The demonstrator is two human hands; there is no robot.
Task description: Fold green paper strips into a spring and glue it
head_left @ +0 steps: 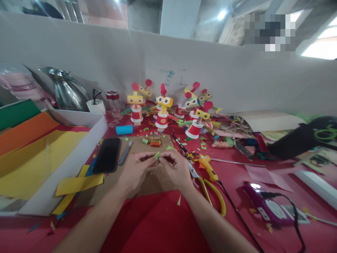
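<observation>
Between the fingertips of both hands is a small piece of green paper. My left hand pinches it from the left, and my right hand pinches it from the right. Both are raised over a brown cardboard sheet. Just beyond the fingers lie folded orange and green paper springs. To the left of my left hand rest a grey marker and a black phone. Beside my right hand are yellow-handled scissors and a yellow glue gun.
Several paper-cup figures with spring arms stand at the back. A white box of coloured paper sits at left, near a steel jug. At right are a purple device with a cable and a black object.
</observation>
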